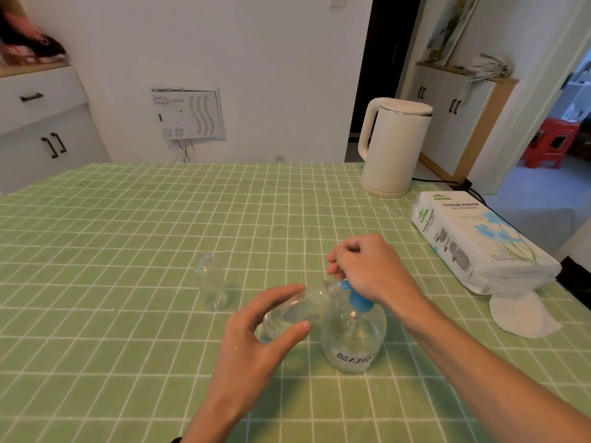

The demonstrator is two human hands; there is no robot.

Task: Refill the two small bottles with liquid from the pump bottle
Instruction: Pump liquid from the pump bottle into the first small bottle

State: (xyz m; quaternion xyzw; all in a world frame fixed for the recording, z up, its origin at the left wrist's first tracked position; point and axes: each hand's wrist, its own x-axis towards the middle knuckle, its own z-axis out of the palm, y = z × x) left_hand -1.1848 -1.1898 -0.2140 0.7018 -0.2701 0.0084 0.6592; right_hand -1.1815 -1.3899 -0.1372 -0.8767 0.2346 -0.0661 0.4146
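Table [128, 219] w/ green checked cloth fills the view. Its far edge runs straight across below the wall, and its R edge drops off just past the tissue pack [479, 241]. Kettle [393, 145] stands at the far R corner, w/ a black cord [447, 182] trailing off to the R. A round white paper pad [524, 318] lies on the near side of the tissue pack, partly under it. All 3 sit well apart from the hands.

To the L & toward the far edge the cloth stretches wide. The 2nd small bottle [212, 284] stands there upright, long axis vertical, open mouth up. It is near the L hand but not touching; can't tell its fill level.

Pump bottle [351, 337] stands upright on the cloth, R of centre. It has a clear body & a blue pump head [356, 298] on top, spout pointing L. R hand [367, 266] sits on top of the pump head, fingers curled down & bunched together over it. The fingertips are hidden, so can't tell the exact grip.

L hand [256, 340] holds the held small bottle [303, 306] just L of the pump bottle. This bottle is tilted: its long axis runs from the base at lower L, by the palm, up to the mouth at upper R. The mouth points at the spout & meets it. Thumb lies below & index finger along the upper side, pinching the body btw them. The other fingers are curled behind.
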